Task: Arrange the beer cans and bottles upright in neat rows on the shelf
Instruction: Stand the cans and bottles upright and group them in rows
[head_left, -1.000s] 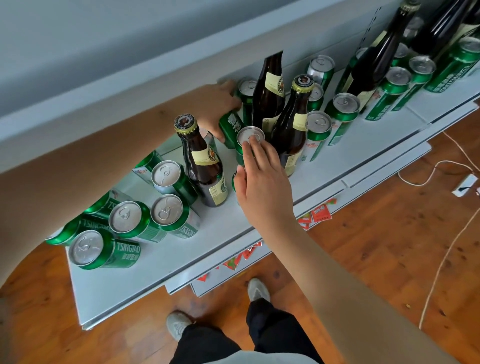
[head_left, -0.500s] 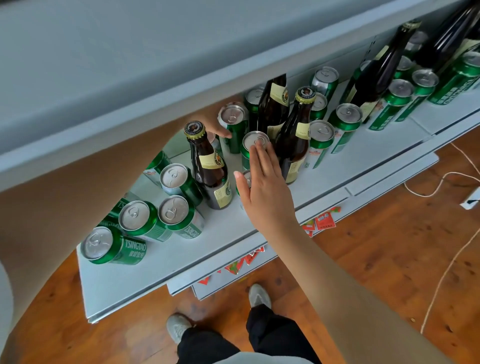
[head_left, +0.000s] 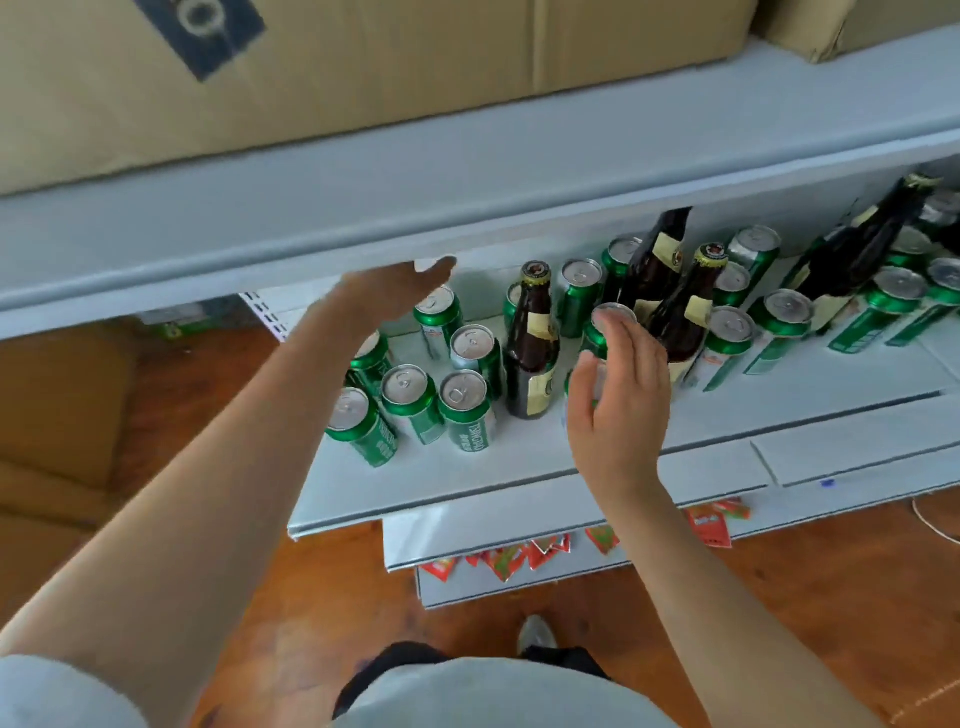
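Observation:
Several green beer cans (head_left: 464, 402) stand in a cluster at the left of the white shelf (head_left: 519, 462). A brown bottle (head_left: 531, 345) stands upright beside them. Two more brown bottles (head_left: 684, 312) stand further right among upright cans (head_left: 730, 332). At the far right a dark bottle (head_left: 852, 254) leans over cans. My left hand (head_left: 392, 291) hovers open above the back-left cans, holding nothing. My right hand (head_left: 621, 400) rests with nearly straight fingers against a green can (head_left: 610, 319), and it covers another can in front.
The upper shelf (head_left: 467, 171) overhangs the cans and carries a cardboard box (head_left: 363, 67). Red sachets (head_left: 519, 553) lie on the lower ledge. Below is a wooden floor (head_left: 779, 597), a white cable (head_left: 935, 525) at the right, and my shoe (head_left: 535, 634).
My left hand has let go of the can at the back and pulled away to the left, now open. My right hand stays against the front cans. My view has risen.

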